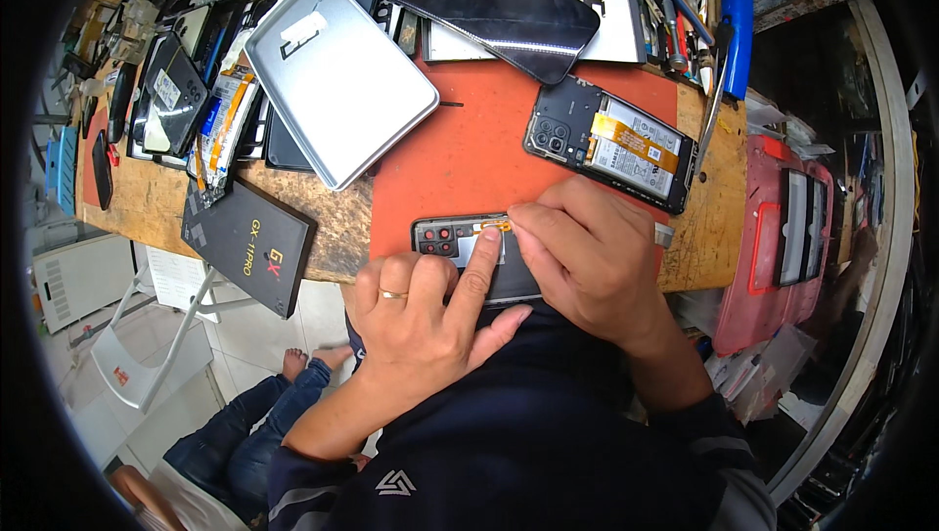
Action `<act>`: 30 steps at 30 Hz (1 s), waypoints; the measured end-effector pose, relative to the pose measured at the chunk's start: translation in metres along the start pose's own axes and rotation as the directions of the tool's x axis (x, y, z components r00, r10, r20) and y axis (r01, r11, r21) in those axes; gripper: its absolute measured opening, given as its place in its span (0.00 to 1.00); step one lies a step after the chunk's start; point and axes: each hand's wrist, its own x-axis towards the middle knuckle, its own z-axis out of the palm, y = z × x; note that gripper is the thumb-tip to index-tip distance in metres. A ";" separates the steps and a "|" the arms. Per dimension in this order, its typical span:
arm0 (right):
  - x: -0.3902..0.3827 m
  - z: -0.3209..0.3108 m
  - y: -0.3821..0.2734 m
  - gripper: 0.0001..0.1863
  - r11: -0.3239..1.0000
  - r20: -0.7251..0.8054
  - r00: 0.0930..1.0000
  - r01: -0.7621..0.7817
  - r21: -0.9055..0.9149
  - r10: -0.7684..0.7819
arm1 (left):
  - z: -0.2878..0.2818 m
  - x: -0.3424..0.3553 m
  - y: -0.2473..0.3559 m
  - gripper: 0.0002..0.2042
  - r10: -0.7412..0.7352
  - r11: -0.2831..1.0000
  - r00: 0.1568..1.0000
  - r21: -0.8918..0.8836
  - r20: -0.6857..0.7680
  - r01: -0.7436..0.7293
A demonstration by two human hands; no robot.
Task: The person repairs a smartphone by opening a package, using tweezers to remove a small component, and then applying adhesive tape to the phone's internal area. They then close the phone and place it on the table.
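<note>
A dark phone with an exposed camera block [437, 236] lies at the orange mat's front edge, partly under both hands. My left hand [416, 326] is closed around its lower left, index finger stretched onto an orange flex strip [494, 225] at the phone's top, thumb along the bottom edge. My right hand [592, 267] pinches at the strip's right end; whatever is between its fingertips is too small to make out. Behind my right hand lies another opened phone [606, 143] with its battery showing.
The orange mat [460, 154] covers the bench's middle. Around it are a silver tray [342, 91], black panel [489, 8], black box [245, 243], several phone parts and tools [690, 32]. A pink case [743, 306] stands right. A folding chair [147, 345] and another person's legs [249, 433] are lower left.
</note>
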 end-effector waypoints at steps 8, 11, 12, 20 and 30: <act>0.001 -0.004 0.003 0.12 0.995 0.023 1.000 0.010 0.097 -0.012 | 0.000 -0.001 0.002 0.32 -0.011 1.000 1.000 0.010 0.009 0.011; 0.001 0.001 0.004 0.12 0.997 0.000 1.000 0.014 0.075 -0.014 | -0.003 0.001 0.003 0.31 -0.002 1.000 1.000 0.024 0.024 0.001; 0.002 0.002 0.004 0.12 0.997 -0.002 1.000 0.013 0.075 -0.013 | -0.004 0.001 0.003 0.31 0.000 1.000 1.000 0.026 0.029 -0.001; 0.002 0.003 0.003 0.11 0.999 -0.006 1.000 0.030 0.042 -0.030 | -0.002 0.003 0.004 0.28 0.051 0.995 0.999 0.091 0.002 -0.051; 0.004 -0.005 -0.003 0.10 0.999 0.044 0.998 -0.051 -0.003 0.051 | -0.005 0.007 -0.002 0.26 0.190 0.953 0.980 0.228 0.063 -0.200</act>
